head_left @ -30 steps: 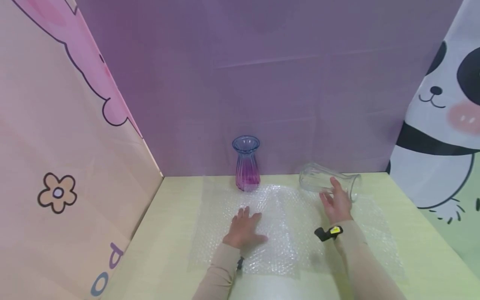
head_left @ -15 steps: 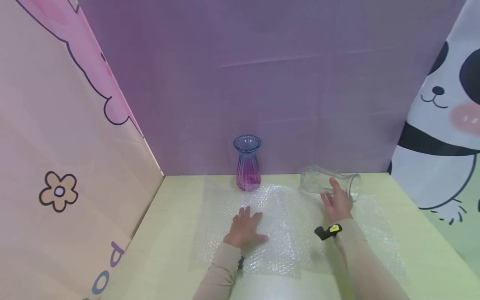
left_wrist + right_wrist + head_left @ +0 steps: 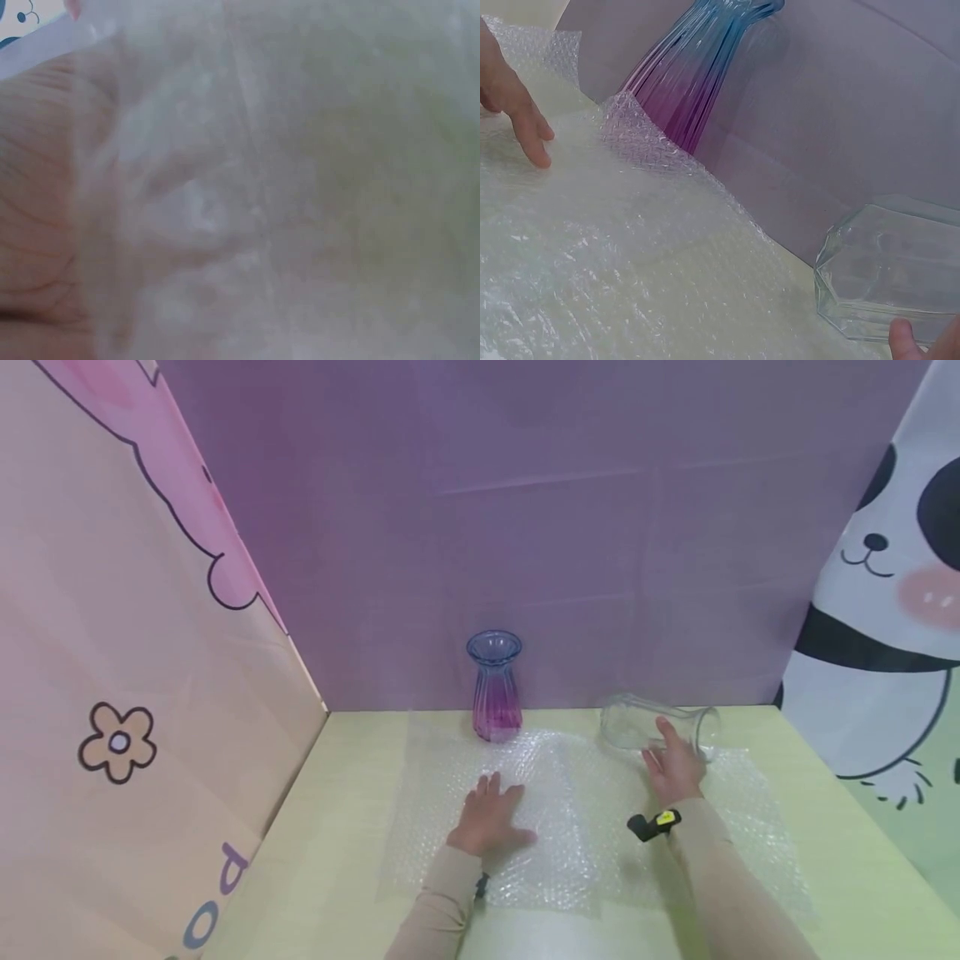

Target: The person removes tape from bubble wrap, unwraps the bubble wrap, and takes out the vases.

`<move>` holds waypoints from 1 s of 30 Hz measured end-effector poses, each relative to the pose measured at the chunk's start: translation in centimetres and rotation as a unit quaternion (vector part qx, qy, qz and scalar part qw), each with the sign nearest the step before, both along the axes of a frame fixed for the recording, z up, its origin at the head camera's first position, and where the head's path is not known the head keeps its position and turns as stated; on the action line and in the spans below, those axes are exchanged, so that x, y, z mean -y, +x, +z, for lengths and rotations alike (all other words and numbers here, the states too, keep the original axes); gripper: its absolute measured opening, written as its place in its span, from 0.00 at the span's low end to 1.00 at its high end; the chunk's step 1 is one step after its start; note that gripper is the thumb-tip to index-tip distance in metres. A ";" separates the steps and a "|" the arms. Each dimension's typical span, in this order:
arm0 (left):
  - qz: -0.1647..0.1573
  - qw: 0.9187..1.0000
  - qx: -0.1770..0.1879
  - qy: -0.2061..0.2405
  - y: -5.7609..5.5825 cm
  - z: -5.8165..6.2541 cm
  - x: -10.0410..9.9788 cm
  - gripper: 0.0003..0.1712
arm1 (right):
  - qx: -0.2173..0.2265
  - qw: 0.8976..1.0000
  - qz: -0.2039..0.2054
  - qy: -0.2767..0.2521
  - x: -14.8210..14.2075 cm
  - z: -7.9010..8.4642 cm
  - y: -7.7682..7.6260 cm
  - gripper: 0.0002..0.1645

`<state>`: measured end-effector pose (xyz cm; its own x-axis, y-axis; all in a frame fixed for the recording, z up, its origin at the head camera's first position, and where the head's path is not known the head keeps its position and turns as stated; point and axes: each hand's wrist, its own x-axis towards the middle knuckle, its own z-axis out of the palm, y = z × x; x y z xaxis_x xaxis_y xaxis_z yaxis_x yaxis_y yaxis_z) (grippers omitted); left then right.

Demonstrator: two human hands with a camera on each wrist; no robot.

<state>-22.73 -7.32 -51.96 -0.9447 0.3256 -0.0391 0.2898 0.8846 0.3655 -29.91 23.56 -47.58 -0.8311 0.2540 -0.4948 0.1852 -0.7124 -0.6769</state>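
A clear glass vase (image 3: pixel 633 722) lies on its side at the back right, its mouth pointing right. My right hand (image 3: pixel 677 768) holds it near the mouth end. In the right wrist view, fingertips overlap the lower side of the faceted glass vase (image 3: pixel 885 262). My left hand (image 3: pixel 486 817) rests with spread fingers on a sheet of bubble wrap (image 3: pixel 547 860). The left wrist view is mostly filled by blurred bubble wrap (image 3: pixel 300 187), with part of the palm (image 3: pixel 37 187) at its left side.
A blue and purple ribbed glass vase (image 3: pixel 495 693) stands upright behind the bubble wrap, near the purple back wall (image 3: pixel 480 527). The pale table (image 3: pixel 337 827) is bounded by a printed wall (image 3: pixel 172 677) on the left and a panda-printed one (image 3: pixel 877 693) on the right.
The clear vase has sunk slightly at its base end, with my right hand staying on it. My left hand keeps its place on the bubble wrap.
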 end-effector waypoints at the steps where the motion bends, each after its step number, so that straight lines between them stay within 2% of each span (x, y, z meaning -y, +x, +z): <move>1: 0.000 1.000 0.000 0.001 0.0 0.0 0.0 0.48 | -0.001 1.000 -0.002 0.004 0.1 0.0 0.0 0.59; 9: 0.003 1.000 0.005 0.005 0.0 -0.1 0.0 0.48 | 0.008 0.998 -0.035 0.053 0.6 0.2 -0.3 0.60; 13: 0.005 1.000 0.002 0.003 0.0 -0.2 0.0 0.48 | 0.018 0.996 -0.062 0.063 0.7 -0.5 -0.9 0.62; 18: 0.004 1.000 0.000 -0.002 0.0 -0.2 0.0 0.48 | 0.015 0.991 -0.078 0.106 1.0 -1.4 -1.9 0.65; 22: 0.002 1.000 0.003 -0.002 0.0 -0.1 0.0 0.48 | 0.008 0.985 -0.087 0.146 1.6 -1.6 -2.1 0.65; 26: 0.001 1.000 0.005 -0.003 -0.1 0.1 0.0 0.48 | 0.006 0.980 -0.092 0.179 2.3 -1.4 -2.0 0.61; 30: -0.001 1.000 0.004 -0.007 -0.1 0.1 -0.1 0.48 | 0.022 0.971 -0.092 0.222 2.5 -1.3 -2.2 0.50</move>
<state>-22.86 -7.26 -51.86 -0.9439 0.3261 -0.0513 0.2878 0.8891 0.3558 -32.07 21.03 -48.87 -0.7328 0.5914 -0.3367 0.1181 -0.3767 -0.9188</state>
